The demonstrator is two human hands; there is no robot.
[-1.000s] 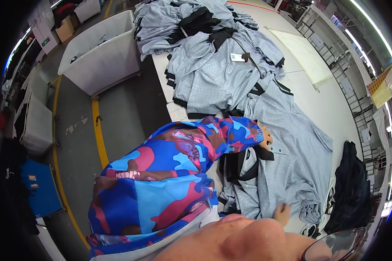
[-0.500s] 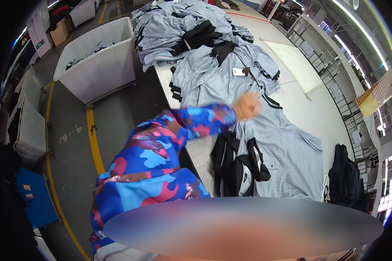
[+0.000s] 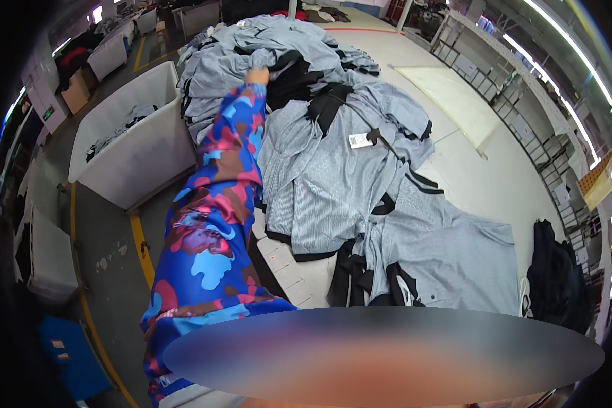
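My left hand, at the end of a blue, pink and brown camouflage sleeve, reaches far out to a heap of grey shirts. It touches the heap beside a black piece of cloth; its fingers are hidden, so their grip does not show. Nearer, a grey shirt with black hem and trim lies spread on the table, bearing a white tag. Another grey garment lies closest to me, with black and white pieces at its left. My right hand is out of sight.
A white tub cart holding grey cloth stands on the floor left of the table. Dark clothing is piled at the right. A pale sheet lies along the far right side. A blue box sits at lower left.
My left hand has moved away and to the left, from the near garments to the heap. The tagged shirt's black hem now lies spread toward me, over the table's left edge area.
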